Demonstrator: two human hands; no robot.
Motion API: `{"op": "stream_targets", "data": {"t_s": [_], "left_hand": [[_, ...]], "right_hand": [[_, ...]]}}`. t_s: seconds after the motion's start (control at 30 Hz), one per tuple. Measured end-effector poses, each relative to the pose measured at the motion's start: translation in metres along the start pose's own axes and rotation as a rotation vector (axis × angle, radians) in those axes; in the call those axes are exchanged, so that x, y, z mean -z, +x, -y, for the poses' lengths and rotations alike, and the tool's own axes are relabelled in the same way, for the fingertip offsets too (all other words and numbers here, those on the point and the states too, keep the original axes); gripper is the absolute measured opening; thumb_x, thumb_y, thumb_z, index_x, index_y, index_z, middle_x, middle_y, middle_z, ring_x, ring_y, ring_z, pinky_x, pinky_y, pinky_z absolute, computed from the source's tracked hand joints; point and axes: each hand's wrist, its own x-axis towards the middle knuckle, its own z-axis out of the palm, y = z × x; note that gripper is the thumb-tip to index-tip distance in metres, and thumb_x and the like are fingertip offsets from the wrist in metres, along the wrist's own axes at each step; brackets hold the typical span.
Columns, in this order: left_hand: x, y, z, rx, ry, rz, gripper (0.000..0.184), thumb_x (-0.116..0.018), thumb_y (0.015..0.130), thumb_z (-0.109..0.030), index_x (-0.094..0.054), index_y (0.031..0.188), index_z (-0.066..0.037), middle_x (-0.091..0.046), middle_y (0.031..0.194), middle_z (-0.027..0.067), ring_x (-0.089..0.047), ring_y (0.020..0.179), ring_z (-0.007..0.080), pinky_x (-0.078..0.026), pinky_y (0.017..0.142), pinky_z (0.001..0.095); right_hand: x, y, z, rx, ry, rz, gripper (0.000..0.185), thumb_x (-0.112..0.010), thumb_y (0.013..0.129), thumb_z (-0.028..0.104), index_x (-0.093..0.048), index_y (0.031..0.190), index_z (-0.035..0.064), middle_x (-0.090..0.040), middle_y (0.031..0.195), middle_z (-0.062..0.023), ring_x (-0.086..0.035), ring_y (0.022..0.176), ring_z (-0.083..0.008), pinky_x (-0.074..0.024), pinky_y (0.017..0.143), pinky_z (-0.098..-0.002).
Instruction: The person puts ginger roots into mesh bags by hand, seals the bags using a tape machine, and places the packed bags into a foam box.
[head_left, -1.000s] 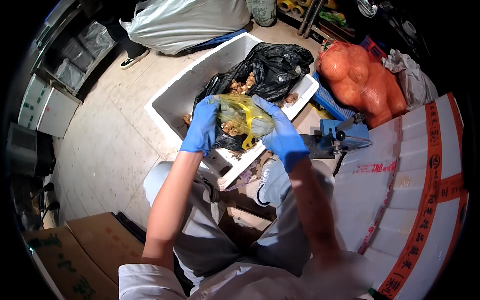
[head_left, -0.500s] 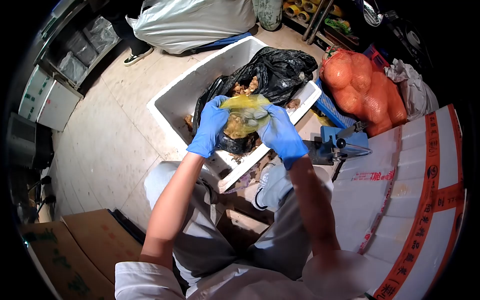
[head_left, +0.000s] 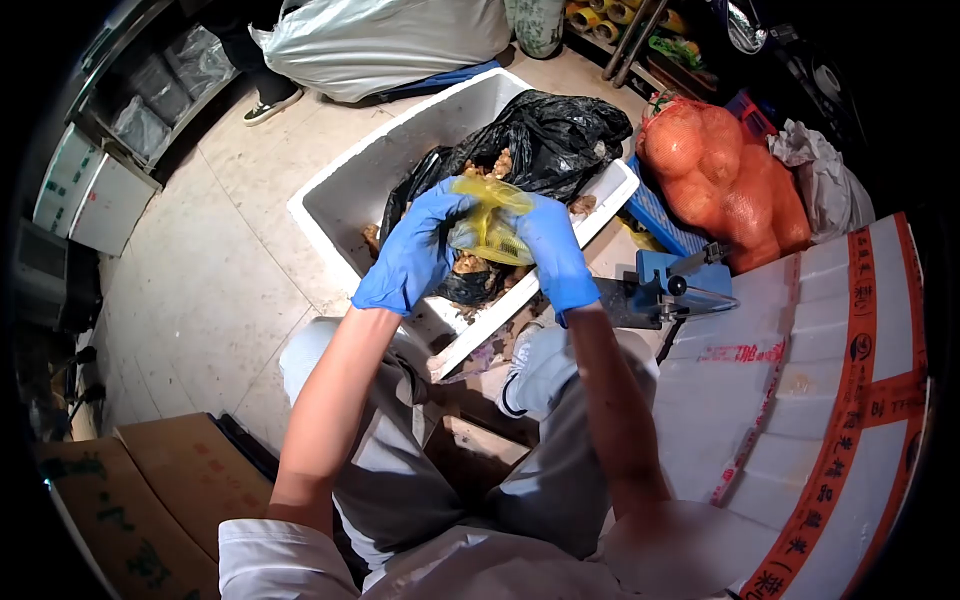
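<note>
A thin, see-through yellow bag [head_left: 495,215] is stretched between my two blue-gloved hands. My left hand [head_left: 412,250] grips its left side with the fingers curled in. On the other side, my right hand [head_left: 552,245] is closed on the bag's edge, its fingers partly hidden by the yellow film. Below the hands stands a white foam box [head_left: 322,215], lined partly by a crumpled black plastic bag [head_left: 565,135]. Knobbly brown pieces resembling ginger [head_left: 497,163] lie in the black bag, with bits of dirt on the box floor.
At right are a blue metal tool [head_left: 685,282], a blue crate [head_left: 665,225], red mesh sacks [head_left: 705,170] and a large white taped box [head_left: 790,400]. Cardboard boxes [head_left: 190,470] stand lower left. A big white sack [head_left: 390,45] and another person's shoe [head_left: 270,107] are beyond.
My left hand has turned and moved slightly inward and down along the yellow bag. My right hand has shifted a little left. The bag's shape between them has changed.
</note>
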Motion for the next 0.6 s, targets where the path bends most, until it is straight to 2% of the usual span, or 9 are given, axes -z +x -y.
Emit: {"op": "stream_targets", "data": {"t_s": [0.07, 0.13, 0.2, 0.3, 0.33, 0.4, 0.47, 0.53, 0.6], "left_hand": [[0.0, 0.003, 0.002, 0.0, 0.156, -0.044, 0.015, -0.051, 0.076, -0.001, -0.052, 0.092, 0.001, -0.056, 0.084, 0.0076, -0.057, 0.071, 0.0138, -0.049, 0.064, 0.023], [0.018, 0.01, 0.009, -0.04, 0.323, -0.228, 0.012, -0.053, 0.074, 0.0, -0.051, 0.086, 0.0, -0.055, 0.08, 0.0075, -0.055, 0.067, 0.013, -0.047, 0.058, 0.0216], [0.029, 0.012, 0.015, -0.073, 0.409, -0.297, 0.01, -0.053, 0.072, 0.001, -0.05, 0.081, -0.001, -0.055, 0.076, 0.0073, -0.053, 0.063, 0.012, -0.045, 0.055, 0.0218], [0.026, 0.015, 0.02, -0.099, 0.67, -0.374, 0.009, -0.048, 0.074, 0.002, -0.05, 0.082, -0.001, -0.053, 0.073, 0.0052, -0.051, 0.062, 0.0101, -0.045, 0.058, 0.0211], [0.026, 0.016, 0.023, -0.119, 0.632, -0.388, 0.009, -0.048, 0.074, 0.002, -0.05, 0.082, -0.001, -0.053, 0.073, 0.0052, -0.051, 0.062, 0.0101, -0.045, 0.058, 0.0211], [0.029, 0.016, 0.028, -0.172, 0.392, -0.33, 0.011, -0.045, 0.076, 0.002, -0.052, 0.084, 0.0, -0.055, 0.076, 0.0063, -0.053, 0.064, 0.0111, -0.045, 0.06, 0.0216], [0.032, 0.012, 0.016, -0.124, 0.206, -0.086, 0.018, -0.04, 0.078, 0.0, -0.055, 0.09, 0.002, -0.059, 0.085, 0.0088, -0.057, 0.073, 0.0151, -0.048, 0.063, 0.0252], [0.035, 0.012, 0.006, -0.074, 0.181, -0.071, 0.021, -0.039, 0.08, -0.001, -0.054, 0.094, 0.001, -0.059, 0.087, 0.0086, -0.058, 0.076, 0.0153, -0.049, 0.067, 0.0256], [0.039, 0.017, 0.014, -0.234, 0.296, 0.032, 0.022, -0.039, 0.081, -0.003, -0.054, 0.097, 0.001, -0.058, 0.09, 0.0094, -0.058, 0.078, 0.0153, -0.049, 0.069, 0.0256]], "right_hand": [[0.009, -0.005, 0.002, -0.109, 0.341, -0.014, 0.017, -0.049, 0.08, 0.007, -0.056, 0.09, -0.0039, -0.06, 0.084, -0.0062, -0.056, 0.069, -0.0082, -0.0438, 0.06, -0.0182], [0.014, -0.002, -0.004, 0.086, 0.559, 0.184, 0.021, -0.043, 0.082, 0.009, -0.056, 0.093, -0.0029, -0.06, 0.083, -0.0051, -0.055, 0.067, -0.0073, -0.0436, 0.059, -0.0181], [0.013, -0.022, 0.0, 0.437, 0.056, 0.054, 0.021, -0.042, 0.081, 0.007, -0.052, 0.097, -0.0031, -0.056, 0.088, -0.0078, -0.054, 0.073, -0.014, -0.0443, 0.062, -0.0217], [0.01, -0.02, -0.011, 0.472, 0.022, 0.217, 0.024, -0.039, 0.079, -0.005, -0.053, 0.098, -0.002, -0.058, 0.091, -0.0058, -0.057, 0.075, -0.0113, -0.0458, 0.062, -0.0215], [0.002, -0.017, -0.002, -0.143, 0.774, 0.2, 0.025, -0.044, 0.077, -0.004, -0.051, 0.1, -0.0017, -0.056, 0.096, -0.0064, -0.057, 0.077, -0.0132, -0.0466, 0.064, -0.0226], [0.003, -0.022, 0.009, -0.336, 1.067, 0.135, 0.027, -0.054, 0.074, 0.001, -0.052, 0.1, -0.0008, -0.057, 0.094, -0.0067, -0.057, 0.076, -0.0131, -0.047, 0.064, -0.0244], [0.005, -0.021, 0.014, -0.223, 0.779, 0.199, 0.027, -0.057, 0.073, 0.005, -0.053, 0.099, -0.0009, -0.058, 0.091, -0.0073, -0.058, 0.075, -0.014, -0.0469, 0.064, -0.0257], [0.0, -0.017, 0.011, -0.096, 0.539, 0.252, 0.027, -0.06, 0.072, 0.009, -0.054, 0.097, -0.001, -0.059, 0.089, -0.008, -0.058, 0.074, -0.0148, -0.0468, 0.063, -0.027], [-0.003, -0.001, -0.012, -0.053, -0.29, -0.053, 0.027, -0.064, 0.069, 0.009, -0.057, 0.092, -0.0017, -0.06, 0.083, -0.0083, -0.058, 0.07, -0.0164, -0.0465, 0.064, -0.0281]]}}
